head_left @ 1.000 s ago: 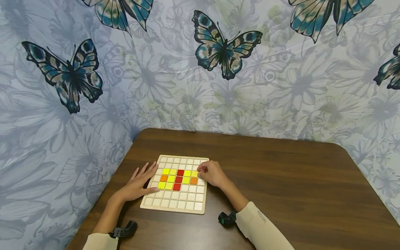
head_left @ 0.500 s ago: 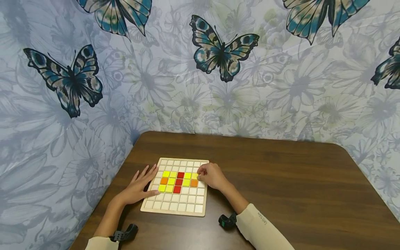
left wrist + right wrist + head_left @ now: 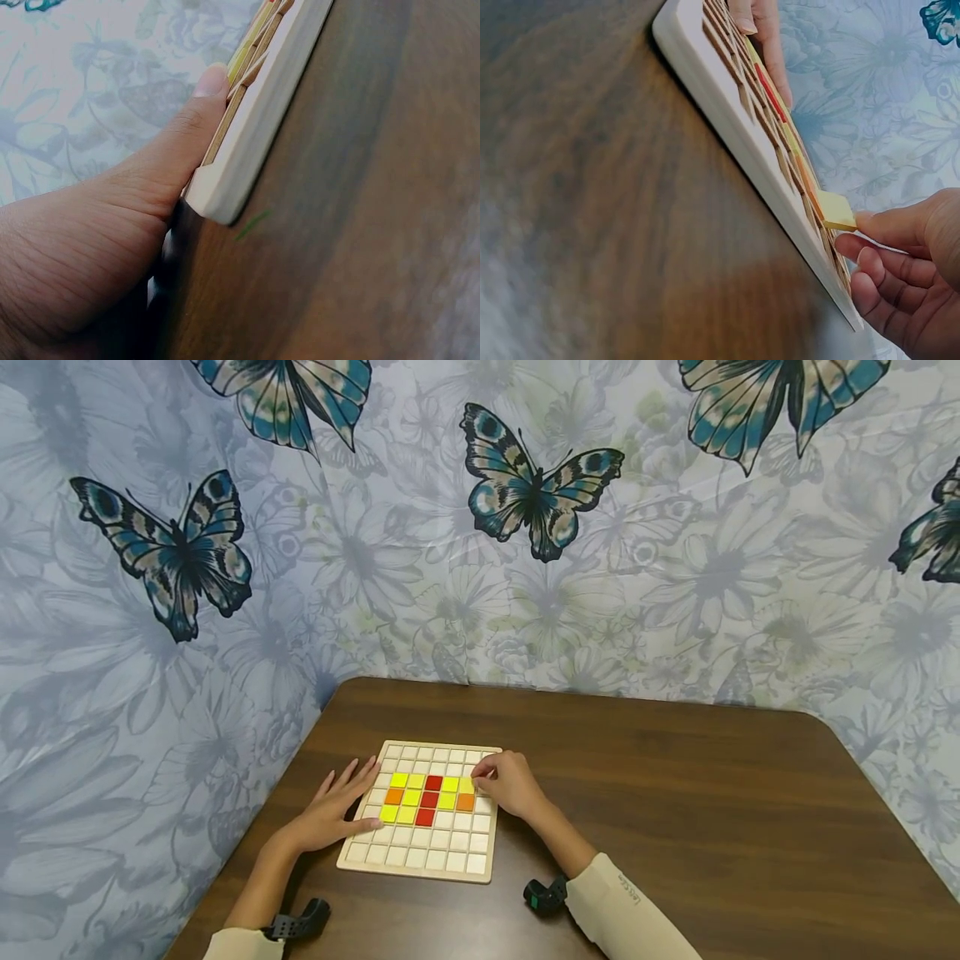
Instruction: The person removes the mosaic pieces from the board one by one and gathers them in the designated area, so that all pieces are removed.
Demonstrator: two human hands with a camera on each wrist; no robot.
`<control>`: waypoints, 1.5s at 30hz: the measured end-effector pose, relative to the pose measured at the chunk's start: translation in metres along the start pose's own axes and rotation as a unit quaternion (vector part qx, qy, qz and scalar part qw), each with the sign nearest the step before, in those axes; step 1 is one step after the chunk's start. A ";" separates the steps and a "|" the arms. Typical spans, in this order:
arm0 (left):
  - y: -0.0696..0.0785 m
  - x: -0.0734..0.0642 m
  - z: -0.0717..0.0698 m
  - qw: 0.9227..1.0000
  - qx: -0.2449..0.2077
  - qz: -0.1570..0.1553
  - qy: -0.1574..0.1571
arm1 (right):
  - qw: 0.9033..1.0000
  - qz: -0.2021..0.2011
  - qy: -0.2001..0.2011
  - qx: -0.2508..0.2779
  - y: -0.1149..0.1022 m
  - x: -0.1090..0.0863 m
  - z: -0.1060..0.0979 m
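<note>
The right forearm reaches in from the lower right, slanting up and to the left across the bench (image 3: 675,802). The wrist is nearly in line with the forearm, and the right hand (image 3: 510,783) comes over the right rim of the wooden board (image 3: 415,873). Its fingertips are narrowed to a pinch and hold the edge of a yellow tile (image 3: 835,209). The right wrist view shows this tile standing proud of the grid at a tilt, at the end of a coloured row; the remaining fingers curl loosely below it. From the head view, it sits just beyond an orange tile (image 3: 465,802) near the board's right side.

The left forearm rises from the lower left, leaning right. The left hand (image 3: 330,814) is spread wide, its long fingers extended along the left rim and the thumb stretched sideways onto the grid's lower left, beside a yellow square. In the left wrist view the thumb lies straight along the board's edge; the hand steadies it without gripping any tile.

The board lies flat on the bench, left of centre, between the hands. Three red tiles (image 3: 430,798) form a column midway across the pattern. Each forearm has a cream sleeve (image 3: 637,910) and a black wrist device (image 3: 545,893).
</note>
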State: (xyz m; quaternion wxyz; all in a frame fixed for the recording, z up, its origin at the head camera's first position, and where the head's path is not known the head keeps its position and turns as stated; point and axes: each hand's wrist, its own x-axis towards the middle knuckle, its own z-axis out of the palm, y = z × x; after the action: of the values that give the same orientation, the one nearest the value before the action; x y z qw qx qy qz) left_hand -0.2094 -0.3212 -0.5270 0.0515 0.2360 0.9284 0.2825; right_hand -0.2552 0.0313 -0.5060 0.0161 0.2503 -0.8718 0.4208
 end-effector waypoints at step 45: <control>0.003 -0.002 0.001 1.000 -0.006 -0.004 0.009 | 0.990 0.070 0.044 0.111 0.015 -0.003 -0.040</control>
State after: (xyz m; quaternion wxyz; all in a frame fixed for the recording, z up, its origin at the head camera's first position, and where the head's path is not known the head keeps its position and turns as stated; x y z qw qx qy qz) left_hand -0.2064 -0.3192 -0.5264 0.0460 0.2292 0.9280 0.2902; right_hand -0.2667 0.0698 -0.4913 -0.0028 0.1706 -0.8335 0.5254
